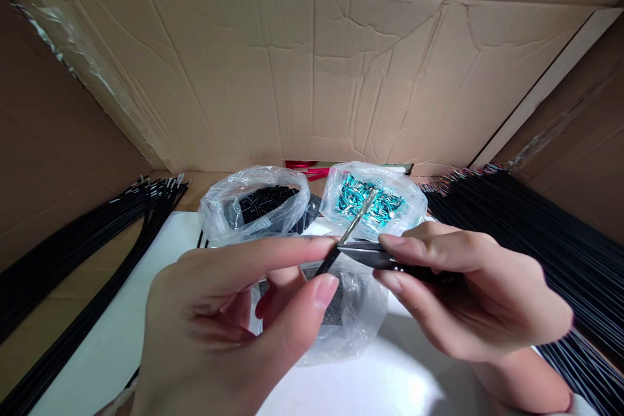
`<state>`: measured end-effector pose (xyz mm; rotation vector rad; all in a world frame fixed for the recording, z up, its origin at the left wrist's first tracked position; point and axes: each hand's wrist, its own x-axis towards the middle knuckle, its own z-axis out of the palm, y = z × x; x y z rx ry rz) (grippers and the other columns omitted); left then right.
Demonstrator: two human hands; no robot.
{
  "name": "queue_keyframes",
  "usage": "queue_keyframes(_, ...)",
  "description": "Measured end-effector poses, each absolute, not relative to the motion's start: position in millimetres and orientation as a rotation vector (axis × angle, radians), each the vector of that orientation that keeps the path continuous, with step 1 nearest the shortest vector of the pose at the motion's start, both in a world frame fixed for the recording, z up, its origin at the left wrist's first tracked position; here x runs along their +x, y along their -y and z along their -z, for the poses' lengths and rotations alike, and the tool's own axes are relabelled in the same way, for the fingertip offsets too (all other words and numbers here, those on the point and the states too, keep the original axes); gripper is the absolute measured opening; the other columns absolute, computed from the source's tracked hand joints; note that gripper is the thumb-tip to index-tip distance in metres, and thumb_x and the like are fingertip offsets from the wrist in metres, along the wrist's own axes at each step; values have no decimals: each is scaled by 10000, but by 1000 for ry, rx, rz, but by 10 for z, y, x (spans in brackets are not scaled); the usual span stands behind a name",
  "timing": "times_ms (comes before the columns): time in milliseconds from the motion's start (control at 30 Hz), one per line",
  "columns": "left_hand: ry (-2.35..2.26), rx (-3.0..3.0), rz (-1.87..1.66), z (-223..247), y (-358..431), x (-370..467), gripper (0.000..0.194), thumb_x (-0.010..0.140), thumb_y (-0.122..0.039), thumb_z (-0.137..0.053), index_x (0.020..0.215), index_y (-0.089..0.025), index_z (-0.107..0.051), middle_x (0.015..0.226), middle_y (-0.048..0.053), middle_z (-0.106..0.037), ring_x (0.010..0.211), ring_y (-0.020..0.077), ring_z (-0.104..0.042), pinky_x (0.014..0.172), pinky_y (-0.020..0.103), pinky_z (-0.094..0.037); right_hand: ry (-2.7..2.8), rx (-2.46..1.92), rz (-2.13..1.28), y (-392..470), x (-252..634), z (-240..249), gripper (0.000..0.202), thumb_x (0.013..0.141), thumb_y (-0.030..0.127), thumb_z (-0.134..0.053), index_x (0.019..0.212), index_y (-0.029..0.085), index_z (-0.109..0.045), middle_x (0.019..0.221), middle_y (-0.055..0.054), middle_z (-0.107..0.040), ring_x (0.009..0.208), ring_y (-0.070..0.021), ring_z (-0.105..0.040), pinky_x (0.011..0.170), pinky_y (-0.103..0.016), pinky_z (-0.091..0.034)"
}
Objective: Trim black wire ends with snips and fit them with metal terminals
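My left hand (229, 318) pinches a black cable (327, 262) between thumb and forefinger. From the cable's black jacket a bare silvery end (359, 216) sticks up and to the right, and it looks like shielding. My right hand (472, 279) is closed around a pair of dark cutting pliers (365, 255). The pliers' pointed tip touches the cable where black jacket meets silvery end, close to my left fingertip. Their handles are mostly hidden in my right palm.
Behind my hands stand clear plastic bags, one with small black pieces (266, 203), one with teal and silver pieces (373, 198). A third bag (353, 338) lies beneath my hands on the white surface. Black cable bundles (502, 227) lie on both sides, within cardboard walls (253, 78).
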<state>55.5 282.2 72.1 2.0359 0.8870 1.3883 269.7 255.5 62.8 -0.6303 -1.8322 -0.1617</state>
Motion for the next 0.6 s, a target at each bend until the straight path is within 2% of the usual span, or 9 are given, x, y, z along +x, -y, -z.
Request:
queue_keyframes(167, -915, 2051, -1386, -720, -2803, 540, 298, 783, -140, -767, 953, -379, -816, 564, -91, -647, 404, 85, -507, 355, 191, -380, 1825, -639, 166, -2552, 2708, -624, 183, 839, -31, -684, 938, 122, -688, 793, -61, -800, 626, -118, -733, 572, -173, -621)
queue_keyframes(400, -879, 2001, -1389, -710, -2782, 555, 358, 803, -143, -756, 1001, -439, -789, 679, -109, -723, 464, 80, -565, 430, 170, -476, 1817, -585, 160, -2584, 2704, -603, 234, 832, 6, -719, 1045, 103, -711, 829, -113, -804, 646, -158, -737, 549, -221, -637)
queue_keyframes(600, -879, 2019, -1367, -712, -2788, 568, 361, 803, -111, -743, 1008, -405, -793, 664, -99, -712, 463, 87, -578, 395, 177, -430, 1755, -609, 165, -2580, 2655, -588, 180, 886, 17, -684, 1016, 137, -715, 776, -64, -792, 607, -139, -715, 530, -202, -626)
